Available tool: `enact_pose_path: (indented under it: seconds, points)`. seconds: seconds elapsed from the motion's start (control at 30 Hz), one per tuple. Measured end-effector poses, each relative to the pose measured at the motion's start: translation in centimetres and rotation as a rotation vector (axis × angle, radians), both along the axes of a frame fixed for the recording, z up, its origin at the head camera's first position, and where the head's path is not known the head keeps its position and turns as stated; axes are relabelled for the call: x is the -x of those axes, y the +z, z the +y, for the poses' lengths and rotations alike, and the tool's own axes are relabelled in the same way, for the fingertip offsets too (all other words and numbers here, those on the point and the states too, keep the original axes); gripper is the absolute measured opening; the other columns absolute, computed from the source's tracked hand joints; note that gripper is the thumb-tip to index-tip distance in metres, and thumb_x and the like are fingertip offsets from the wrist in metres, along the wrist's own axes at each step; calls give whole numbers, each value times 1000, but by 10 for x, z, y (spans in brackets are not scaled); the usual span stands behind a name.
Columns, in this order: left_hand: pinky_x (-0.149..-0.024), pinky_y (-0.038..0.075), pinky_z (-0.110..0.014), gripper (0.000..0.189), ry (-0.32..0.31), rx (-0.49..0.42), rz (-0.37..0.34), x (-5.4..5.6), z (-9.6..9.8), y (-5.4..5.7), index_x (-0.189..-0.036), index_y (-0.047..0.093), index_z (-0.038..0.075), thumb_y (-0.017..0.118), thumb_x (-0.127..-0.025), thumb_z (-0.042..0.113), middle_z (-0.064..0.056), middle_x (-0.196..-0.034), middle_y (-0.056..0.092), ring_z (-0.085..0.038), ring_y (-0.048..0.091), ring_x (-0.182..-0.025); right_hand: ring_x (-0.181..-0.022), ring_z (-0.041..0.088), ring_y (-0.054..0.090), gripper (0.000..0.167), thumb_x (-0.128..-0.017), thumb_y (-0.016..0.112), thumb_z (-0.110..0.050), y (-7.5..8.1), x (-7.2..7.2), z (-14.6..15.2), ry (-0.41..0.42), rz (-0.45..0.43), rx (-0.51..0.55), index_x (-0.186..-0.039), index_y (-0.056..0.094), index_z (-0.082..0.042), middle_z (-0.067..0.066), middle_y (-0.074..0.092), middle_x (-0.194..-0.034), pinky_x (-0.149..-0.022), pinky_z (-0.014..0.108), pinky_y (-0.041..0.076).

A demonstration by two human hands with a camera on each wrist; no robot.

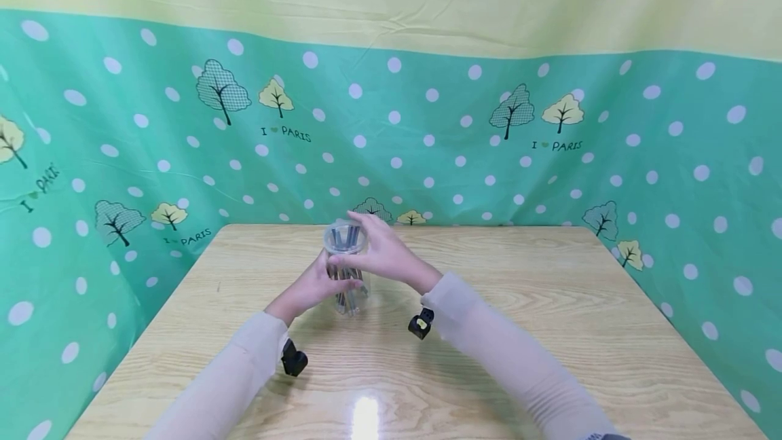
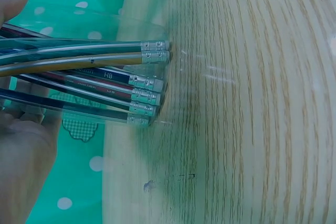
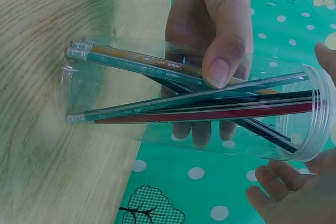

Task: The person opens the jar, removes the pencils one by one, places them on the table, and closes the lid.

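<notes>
A clear plastic jar (image 3: pixel 118 135) holds several pencils (image 3: pixel 210 115), some teal, one yellow and one red, lying at crossed angles inside it. In the head view it stands upright toward the back of the table, its round top (image 1: pixel 330 240) facing up. The left hand (image 1: pixel 318 280) grips the jar's body, thumb in front and fingers behind. The right hand (image 1: pixel 381 250) holds the ridged top from the right, thumb and fingers spread around its rim. In the left wrist view the pencils' eraser ends (image 2: pixel 152 82) point toward the tabletop.
A light wood-grain table (image 1: pixel 489 331) spreads under both arms. Close behind it and along its sides hangs a green curtain (image 1: pixel 427 175) with white dots and printed trees. A small black wrist camera (image 1: pixel 420 324) hangs below the right sleeve, another (image 1: pixel 294 358) below the left.
</notes>
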State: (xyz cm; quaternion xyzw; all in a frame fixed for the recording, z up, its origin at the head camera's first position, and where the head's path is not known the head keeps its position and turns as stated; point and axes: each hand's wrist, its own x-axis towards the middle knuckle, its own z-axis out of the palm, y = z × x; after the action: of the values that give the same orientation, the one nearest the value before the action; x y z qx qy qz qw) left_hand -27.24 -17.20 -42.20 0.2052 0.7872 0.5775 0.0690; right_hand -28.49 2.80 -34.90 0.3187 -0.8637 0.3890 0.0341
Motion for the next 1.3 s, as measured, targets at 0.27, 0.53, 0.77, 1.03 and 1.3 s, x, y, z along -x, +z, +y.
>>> enact_pose_path:
  seconds: [0.27,0.53,0.77,1.03,1.3]
  points:
    - [-115,25,-58,95,-1,-5,-5,2,0,-1,-157,20,26,82,-86,25,-5,-154,38,-30,35,-141,-127,22,49,90,-82,79,-52,4,-1,3,-12,12,-11,-153,41,-11,10,50,-144,-103,44,46]
    - [-113,32,-56,93,-16,-26,-1,2,1,0,-157,19,23,80,-87,21,-8,-147,47,-30,43,-135,-130,22,48,82,-86,75,-51,6,-2,6,11,3,20,-150,45,-9,8,50,-145,-105,46,44]
    - [-112,34,-55,96,-16,-32,-1,0,1,1,-158,17,23,81,-87,19,-9,-149,46,-31,44,-135,-131,22,47,83,-86,75,-53,7,-2,6,9,-3,10,-151,44,-10,7,50,-146,-106,45,43]
    - [-111,34,-56,95,-10,-26,1,0,0,0,-158,17,23,80,-87,20,-8,-149,46,-31,44,-135,-133,22,46,84,-86,75,-54,8,-3,7,15,-9,8,-151,43,-11,7,49,-147,-107,46,42]
    - [-109,37,-54,99,-22,-39,4,1,1,0,-160,13,28,80,-88,19,-9,-147,45,-30,45,-131,-134,21,45,82,-87,73,-54,13,2,10,20,-44,70,-152,43,-14,4,47,-148,-108,48,41]
